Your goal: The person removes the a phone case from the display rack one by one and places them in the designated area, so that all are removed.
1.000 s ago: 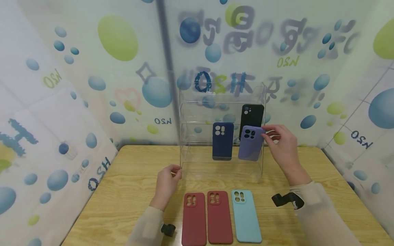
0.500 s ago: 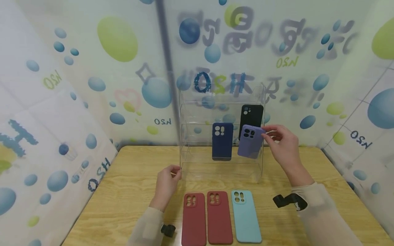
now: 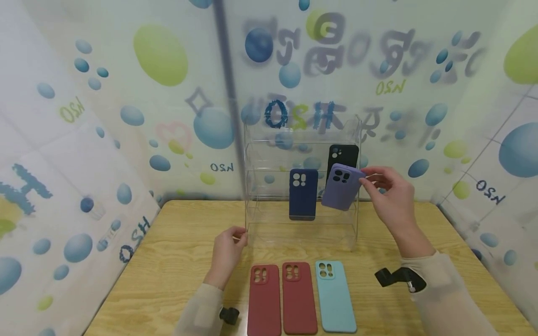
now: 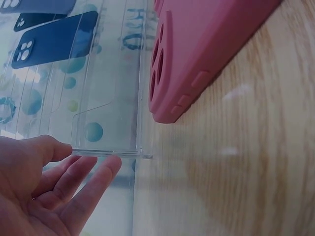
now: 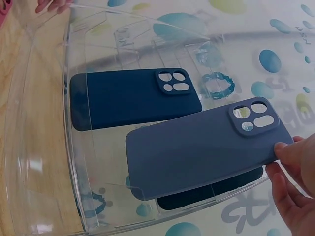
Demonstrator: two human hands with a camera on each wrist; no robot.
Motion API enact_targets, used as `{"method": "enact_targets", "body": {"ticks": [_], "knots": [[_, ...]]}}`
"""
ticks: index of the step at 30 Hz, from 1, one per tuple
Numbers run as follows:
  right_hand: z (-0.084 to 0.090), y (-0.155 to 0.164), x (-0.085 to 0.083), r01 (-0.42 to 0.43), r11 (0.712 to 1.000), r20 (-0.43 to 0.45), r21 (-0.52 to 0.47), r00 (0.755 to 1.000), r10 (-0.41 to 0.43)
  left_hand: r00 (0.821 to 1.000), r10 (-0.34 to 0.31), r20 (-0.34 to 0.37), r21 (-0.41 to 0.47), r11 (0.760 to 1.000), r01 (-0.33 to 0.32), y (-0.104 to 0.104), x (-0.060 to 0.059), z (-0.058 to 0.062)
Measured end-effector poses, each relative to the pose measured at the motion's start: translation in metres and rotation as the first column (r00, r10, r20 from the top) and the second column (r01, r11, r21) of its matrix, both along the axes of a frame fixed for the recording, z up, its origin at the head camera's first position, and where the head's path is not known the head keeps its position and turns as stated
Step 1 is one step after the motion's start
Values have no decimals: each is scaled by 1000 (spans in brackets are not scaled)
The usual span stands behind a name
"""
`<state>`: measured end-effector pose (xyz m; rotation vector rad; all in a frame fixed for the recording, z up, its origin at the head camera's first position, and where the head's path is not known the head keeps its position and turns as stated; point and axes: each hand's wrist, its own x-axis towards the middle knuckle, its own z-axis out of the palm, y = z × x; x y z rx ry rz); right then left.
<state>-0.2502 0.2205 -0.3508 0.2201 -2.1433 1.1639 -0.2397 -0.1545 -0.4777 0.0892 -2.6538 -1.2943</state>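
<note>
Bench (image 3: 189,219), pale wood grain: back edge against the printed wall (image 3: 126,177), sides slanting out to the lower corners of the frame. Bare wood lies left and right of the things; a strip separates the clear rack (image 3: 269,195), centre, from the row of cases below it. Narrow gaps part the row; its left end reaches the bottom edge of the frame.

Left hand (image 3: 229,248), left of lower centre: thumb and fingers close together, pinching the rack's lower left side edge. Right hand (image 3: 394,196), right of centre: thumb and fingertips pinching the upper right edge of the purple case (image 3: 342,189).

Purple case, right of centre: smooth, matt, rounded corners, camera cutouts; tilted, top end leaning right, in front of the lower part of the black case (image 3: 343,154). Contact with the rack: cannot tell.

Rack: transparent, glossy, tiered, with thin lips. Navy case (image 3: 302,196): upright at centre, bottom end behind a clear lip. Black case: upright, one tier higher.

Row, lower centre, lying flat: left red case (image 3: 264,303), right red case (image 3: 300,301), turquoise case (image 3: 336,298), slightly slanted. All matt.
</note>
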Motion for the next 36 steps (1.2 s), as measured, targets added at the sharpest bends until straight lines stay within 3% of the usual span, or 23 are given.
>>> {"method": "enact_targets", "body": {"ticks": [10,16,20,27,36], "knots": [[6,-3,5,-28,999,-56,-46,998,26,1000,-3,6,-1,1000,3,0,-1,0],[7,-2,8,-21,998,-34,-65,999,19,1000,-5,0,2,1000,5,0,-1,1],[5,2,8,-32,997,-4,-75,999,32,1000,-8,3,1,1000,8,0,-1,2],[-3,16,11,-44,999,93,18,995,43,1000,-8,8,-3,1000,8,0,0,1],[-10,26,16,-79,995,255,63,965,60,1000,-1,19,2,1000,1,0,0,0]]}}
